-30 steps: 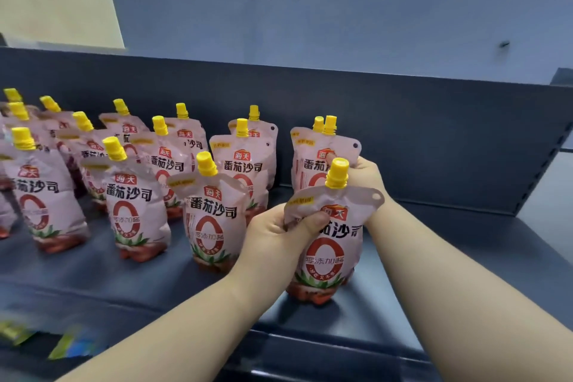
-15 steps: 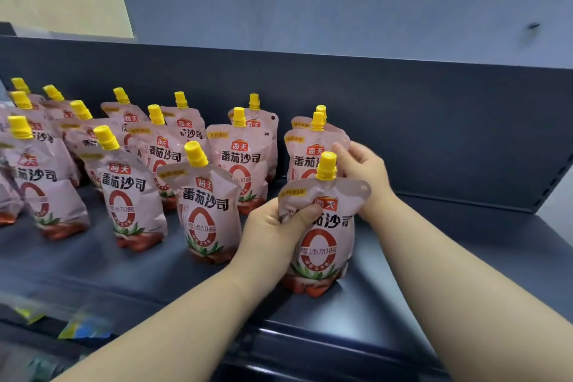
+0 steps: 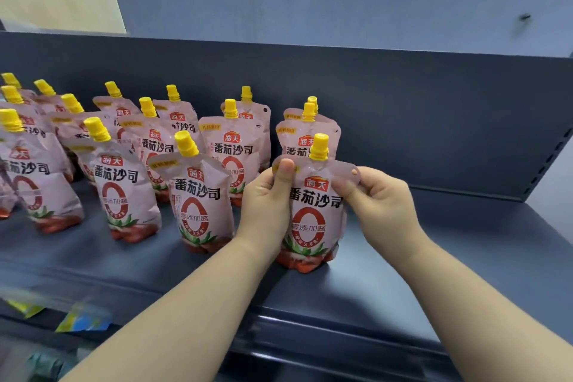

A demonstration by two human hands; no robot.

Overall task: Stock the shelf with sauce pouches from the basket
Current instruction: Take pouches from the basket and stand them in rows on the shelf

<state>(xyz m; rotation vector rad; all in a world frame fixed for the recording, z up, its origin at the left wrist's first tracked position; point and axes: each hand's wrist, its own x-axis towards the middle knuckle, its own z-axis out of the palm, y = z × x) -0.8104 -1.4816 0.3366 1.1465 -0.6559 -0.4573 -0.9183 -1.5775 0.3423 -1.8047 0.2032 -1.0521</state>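
Note:
A pink sauce pouch [image 3: 313, 214] with a yellow cap stands upright on the dark shelf [image 3: 449, 260], at the right end of the front row. My left hand [image 3: 266, 205] grips its upper left corner, thumb on the front. My right hand [image 3: 381, 198] pinches its upper right corner. Several more pouches [image 3: 201, 192] of the same kind stand in rows to the left and behind. The basket is out of view.
The shelf's dark back panel [image 3: 403, 115] rises behind the pouches. Bare shelf surface lies to the right of the held pouch. The shelf's front lip [image 3: 310, 335] runs below my arms. Blurred colourful packets [image 3: 80, 319] show on a lower level at the bottom left.
My right hand has come from behind the pouch's top round to its upper right corner. The pouch now stands straighter on the shelf. My left hand's thumb has slid up to the top corner.

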